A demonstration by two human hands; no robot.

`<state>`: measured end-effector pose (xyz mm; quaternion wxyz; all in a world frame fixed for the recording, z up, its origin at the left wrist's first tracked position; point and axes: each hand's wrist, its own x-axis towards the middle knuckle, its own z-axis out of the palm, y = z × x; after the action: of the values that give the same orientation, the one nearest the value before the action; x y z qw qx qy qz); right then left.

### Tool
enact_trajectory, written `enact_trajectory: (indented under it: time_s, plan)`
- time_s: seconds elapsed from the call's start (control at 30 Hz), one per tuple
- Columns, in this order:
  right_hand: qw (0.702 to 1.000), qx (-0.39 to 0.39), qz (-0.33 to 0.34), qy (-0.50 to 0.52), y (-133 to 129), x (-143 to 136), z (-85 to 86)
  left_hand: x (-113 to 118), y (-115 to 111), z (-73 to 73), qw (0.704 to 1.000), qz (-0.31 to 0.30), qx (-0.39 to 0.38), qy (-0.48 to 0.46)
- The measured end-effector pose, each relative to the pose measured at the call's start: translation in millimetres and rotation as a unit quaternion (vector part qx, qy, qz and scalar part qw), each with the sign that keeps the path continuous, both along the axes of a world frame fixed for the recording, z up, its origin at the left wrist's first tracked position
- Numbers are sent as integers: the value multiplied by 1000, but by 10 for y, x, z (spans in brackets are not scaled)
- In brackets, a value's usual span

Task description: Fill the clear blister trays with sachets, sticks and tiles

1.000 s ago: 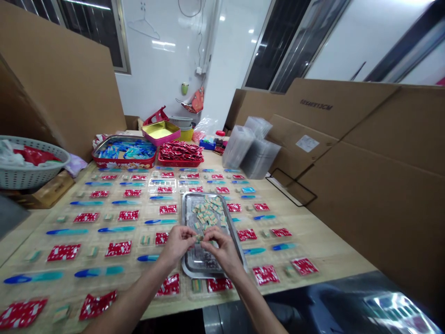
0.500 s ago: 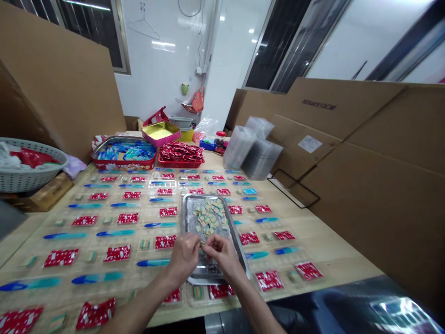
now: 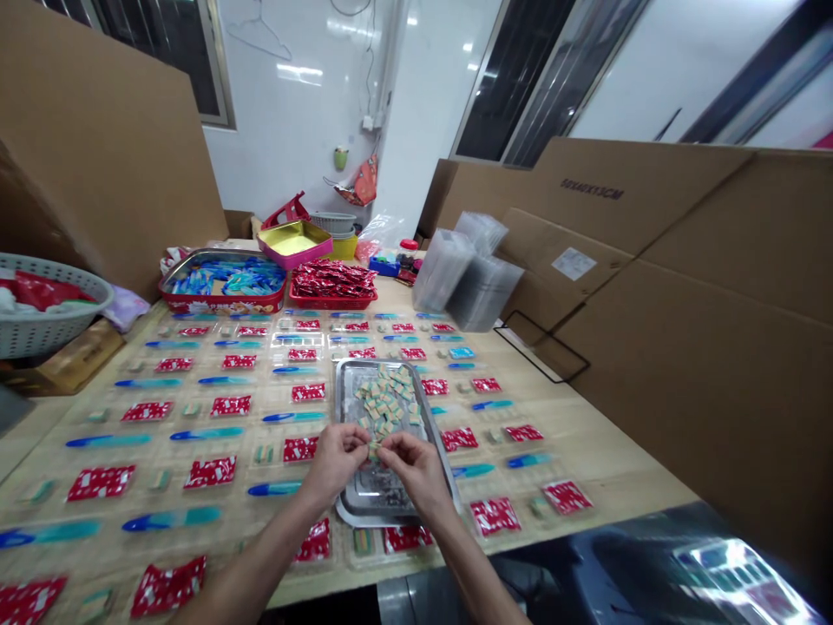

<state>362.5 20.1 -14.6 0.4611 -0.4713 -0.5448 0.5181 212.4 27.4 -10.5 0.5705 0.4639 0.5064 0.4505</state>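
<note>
Both my hands meet over a metal tray [image 3: 351, 508] that lies on rows of clear plastic packs. My left hand [image 3: 339, 456] and my right hand [image 3: 411, 464] pinch a small striped block [image 3: 373, 450] between their fingertips; the fingers partly cover it. Similar small beige-and-green blocks [image 3: 385, 401] lie in a loose heap toward the far end of the tray. Around the tray, the plastic packs hold blue pen-like tools [image 3: 292, 417], red printed sachets [image 3: 308, 392] and little striped blocks [image 3: 363, 542].
Behind the rows stand a tin of blue tools [image 3: 225, 304], a red tray of sachets [image 3: 333, 286] and stacked clear plastic cases [image 3: 482, 291]. Cardboard [image 3: 683, 286] walls the right side. A grey basket [image 3: 55, 334] sits at the left, a black wire frame [image 3: 547, 369] at the right.
My hands have stayed together over the tray, shifting slightly up toward the heap, with the small block now showing between the fingertips. The whole view has shifted a little.
</note>
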Motion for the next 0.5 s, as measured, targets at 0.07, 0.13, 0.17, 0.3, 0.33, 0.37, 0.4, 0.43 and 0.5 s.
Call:
enact_trajectory:
  time_s: [0.07,0.13,0.17,0.3,0.33,0.37,0.4,0.43,0.5]
  plan:
    - [999,35,-13,-29,10,-11,-25,-8,-24,1,1000,-2,-10,-21]
    - [996,68,-26,-53,9,-12,-48,-32,-36,-2,1000,-15,-9,-23]
    - [995,79,-28,-60,6,-11,-60,-44,-40,-5,999,-26,-7,-20]
    - [997,62,-6,-55,-17,-5,-86,-63,-67,-26,998,-54,27,11]
    - [998,48,-2,-46,-22,-2,-83,-63,-78,-30,997,-50,43,29]
    - [999,33,-4,-31,-24,5,-74,-64,-91,-31,996,-45,58,48]
    - [1000,16,-9,-11,-22,15,-59,-68,-106,-30,994,-39,72,67]
    - [1000,0,-17,11,-18,29,-41,-75,-122,-25,992,-36,86,85]
    - [998,-41,-13,46,-1,66,1,-98,-156,-9,985,-38,123,117]
